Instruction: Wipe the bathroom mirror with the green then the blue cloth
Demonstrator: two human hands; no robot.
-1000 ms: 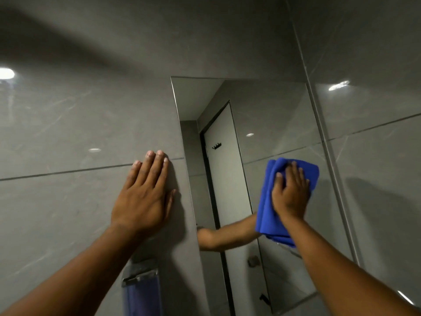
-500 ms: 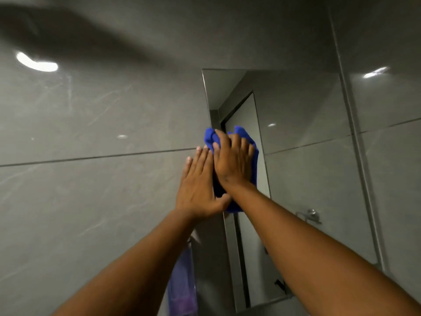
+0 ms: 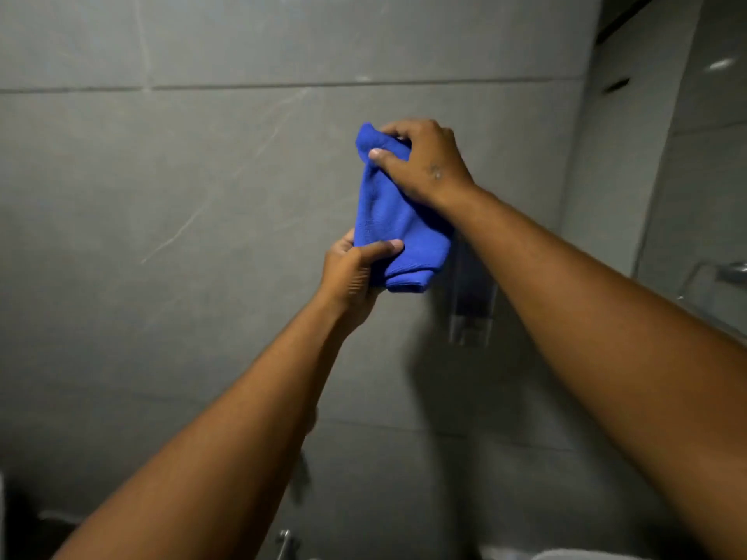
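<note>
A folded blue cloth [image 3: 398, 224] hangs in front of the grey tiled wall, held between both hands. My right hand [image 3: 424, 161] pinches its top end, with fingers curled over the fabric. My left hand [image 3: 351, 268] grips its lower left edge, thumb across the front. The mirror [image 3: 687, 163] shows only as a strip at the far right, away from the cloth. No green cloth is in view.
A clear wall-mounted dispenser [image 3: 471, 305] sits just behind and below the cloth. A chrome fitting [image 3: 285, 541] shows at the bottom edge. A white basin rim [image 3: 566, 553] peeks in at the bottom right. Grey tiled wall [image 3: 161, 236] fills the left.
The cloth has come off the mirror. Both hands now hold it in the air before the wall. My view has swung left and down, so the mirror sits at the right edge.
</note>
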